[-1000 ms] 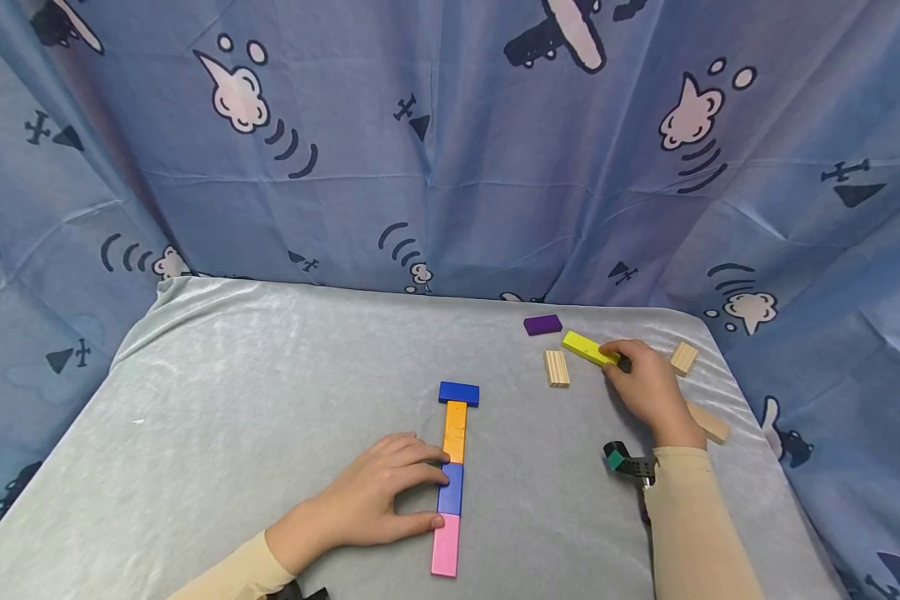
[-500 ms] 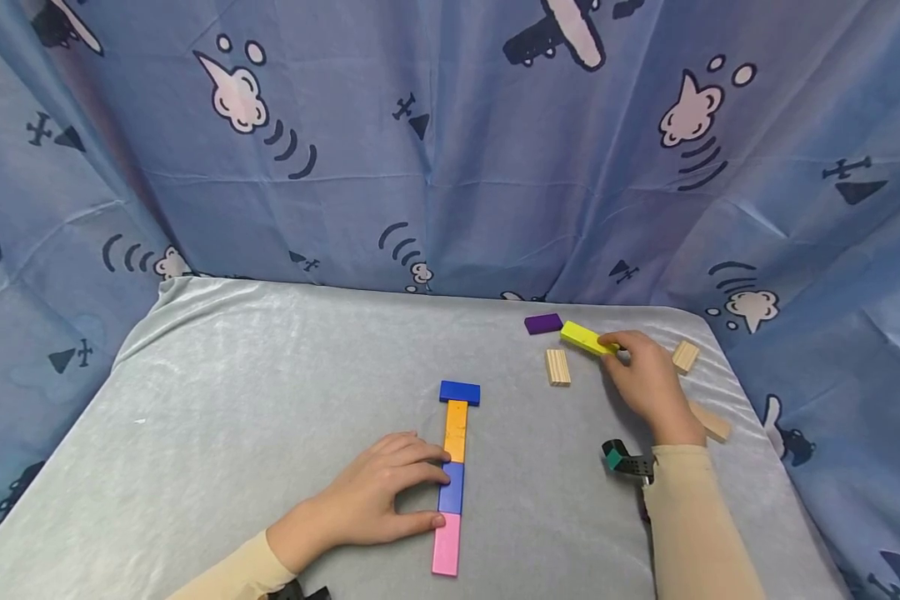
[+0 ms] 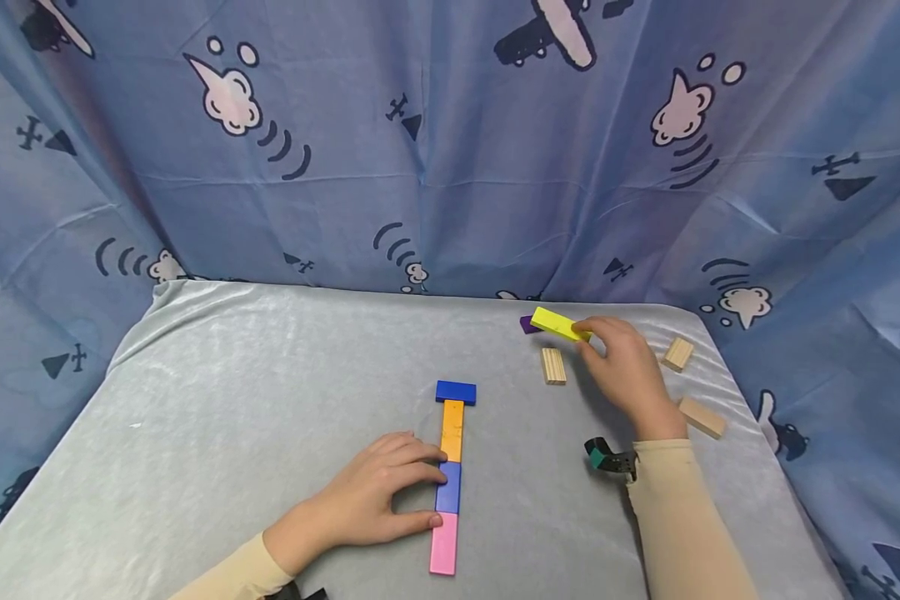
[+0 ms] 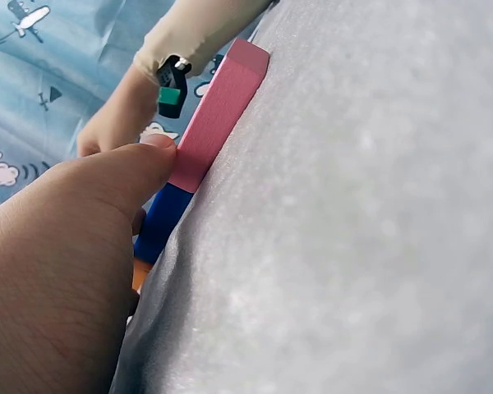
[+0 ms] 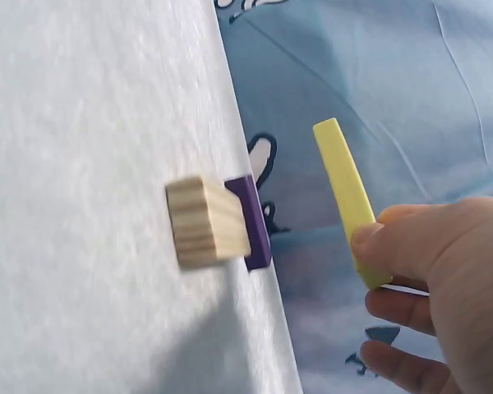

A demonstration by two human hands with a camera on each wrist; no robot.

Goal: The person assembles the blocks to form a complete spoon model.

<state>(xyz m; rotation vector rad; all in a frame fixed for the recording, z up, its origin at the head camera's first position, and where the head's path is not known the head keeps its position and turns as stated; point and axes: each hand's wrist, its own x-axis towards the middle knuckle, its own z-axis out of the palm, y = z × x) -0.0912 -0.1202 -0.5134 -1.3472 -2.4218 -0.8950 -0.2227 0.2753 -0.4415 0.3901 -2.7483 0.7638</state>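
My right hand (image 3: 624,371) pinches one end of a long yellow wooden block (image 3: 557,323), raised above the cloth. In the right wrist view the yellow block (image 5: 345,185) slants up from between thumb and fingers. My left hand (image 3: 378,493) lies beside a straight row of blocks, its fingertips and thumb against the row's left side. That row runs from a pink block (image 3: 443,546) through a blue-violet block (image 3: 447,487) to an orange block (image 3: 452,431). A dark blue block (image 3: 456,392) lies crosswise at its far end. In the left wrist view the thumb touches the pink block (image 4: 218,115).
A purple block (image 3: 528,325) lies near the back edge, partly hidden by the yellow one. Closer in is a striped plain wood block (image 3: 552,367). Two more plain blocks, one small (image 3: 677,354) and one longer (image 3: 702,417), lie at right. A patterned curtain (image 3: 450,150) hangs behind the table.
My right hand has lifted the yellow block off the cloth and moved it left, now overlapping the purple block. The left hand stays in place beside the row.
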